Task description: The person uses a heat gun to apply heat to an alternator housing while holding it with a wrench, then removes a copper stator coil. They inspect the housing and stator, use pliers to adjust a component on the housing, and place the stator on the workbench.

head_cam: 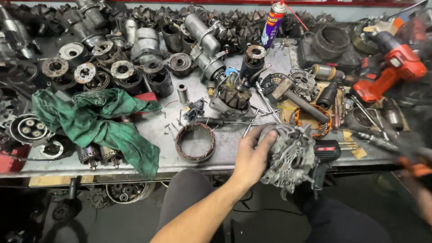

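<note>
An alternator housing point(290, 155), cast in dull grey ribbed metal with slotted vents and projecting mounting lugs, is held at the lower centre-right of the frame, at the near edge of the steel workbench point(157, 128). The left hand point(253, 155) is clasped over the housing's left flank, fingers curled across its upper rim. The housing is roughly drum-shaped; its round face is turned towards the lower right, and the long axis cannot be told with certainty.

The right hand point(411, 164) is seen blurred at the right edge, wrapped around a long screwdriver point(382, 143) with an orange handle; the shaft points to the upper left, towards the housing.

Just left of the housing, a ring-shaped stator point(195, 142) with coppery brown windings lies flat on the bench. A crumpled green cloth point(96, 119) is draped over the bench's left part. A red cordless drill point(389, 67) lies at the upper right, a spray can point(272, 24) stands at the upper centre.
</note>
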